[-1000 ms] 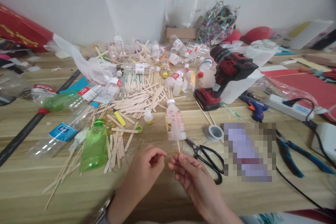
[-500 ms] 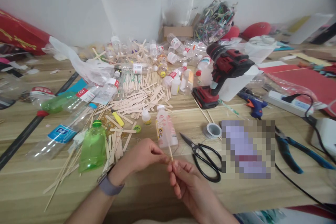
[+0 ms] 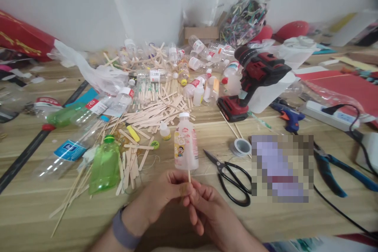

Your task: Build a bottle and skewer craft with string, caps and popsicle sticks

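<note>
Both my hands are together near the front of the table, pinching a thin wooden stick (image 3: 189, 176). My left hand (image 3: 165, 193), with a purple-grey band on the wrist, presses its thumb and fingers together at the stick. Close against it, my right hand (image 3: 208, 204) is also closed at the stick, its lower fingers curled. The stick's upper end meets the base of a small upright plastic bottle (image 3: 186, 141) with a white cap and printed label. I cannot tell how far it goes in. Black-handled scissors (image 3: 227, 177) lie right of my hands.
A green bottle (image 3: 106, 167) and loose craft sticks (image 3: 156, 112) are at left. A cordless drill (image 3: 256, 78), a wire spool (image 3: 241, 147), a glue gun (image 3: 288, 116), blue-handled pliers (image 3: 330, 173) and a power strip (image 3: 327, 114) are at right. Several plastic bottles crowd the back.
My left hand has come lower and closer to the right hand, its thumb now beside the right thumb. The labelled bottle has turned more upright, and the stick below it is more vertical.
</note>
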`<state>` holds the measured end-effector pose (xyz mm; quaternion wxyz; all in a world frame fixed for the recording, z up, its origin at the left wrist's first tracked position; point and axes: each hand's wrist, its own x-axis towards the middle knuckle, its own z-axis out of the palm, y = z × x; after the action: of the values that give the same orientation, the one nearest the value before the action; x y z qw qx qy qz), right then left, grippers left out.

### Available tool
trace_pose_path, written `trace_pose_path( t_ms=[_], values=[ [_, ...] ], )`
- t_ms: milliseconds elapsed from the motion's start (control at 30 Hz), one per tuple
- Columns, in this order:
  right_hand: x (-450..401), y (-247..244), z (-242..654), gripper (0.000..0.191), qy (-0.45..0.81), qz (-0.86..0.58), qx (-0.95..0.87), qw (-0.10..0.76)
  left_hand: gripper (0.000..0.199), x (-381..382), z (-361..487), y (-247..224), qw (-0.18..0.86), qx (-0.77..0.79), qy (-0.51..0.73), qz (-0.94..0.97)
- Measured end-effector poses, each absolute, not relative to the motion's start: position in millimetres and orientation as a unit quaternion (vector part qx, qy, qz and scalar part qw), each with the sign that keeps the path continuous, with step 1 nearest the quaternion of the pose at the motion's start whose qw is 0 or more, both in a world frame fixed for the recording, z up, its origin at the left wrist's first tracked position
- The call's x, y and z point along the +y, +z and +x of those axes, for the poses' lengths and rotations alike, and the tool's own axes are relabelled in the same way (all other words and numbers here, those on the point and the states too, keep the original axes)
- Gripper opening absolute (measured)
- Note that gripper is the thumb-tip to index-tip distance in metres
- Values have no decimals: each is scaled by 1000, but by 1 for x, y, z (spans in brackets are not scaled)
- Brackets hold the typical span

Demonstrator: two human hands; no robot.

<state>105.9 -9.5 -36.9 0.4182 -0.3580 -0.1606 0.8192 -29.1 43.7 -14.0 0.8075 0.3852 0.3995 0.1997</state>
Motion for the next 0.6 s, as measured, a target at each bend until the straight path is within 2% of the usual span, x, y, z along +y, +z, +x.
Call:
trace_pose_path(
  t_ms=[267,467,600],
  values=[
    [-12,-47,109,34,830,-333,-117,432,45,38,-33,-12,804,405,245,361],
    [-13,-48,104,29,860,-303,-30,409,47,28,-26,-16,801,409,255,355],
    [-12,-46,105,25,861,-278,39,423,44,28,-23,-15,802,414,275,332]
  ],
)
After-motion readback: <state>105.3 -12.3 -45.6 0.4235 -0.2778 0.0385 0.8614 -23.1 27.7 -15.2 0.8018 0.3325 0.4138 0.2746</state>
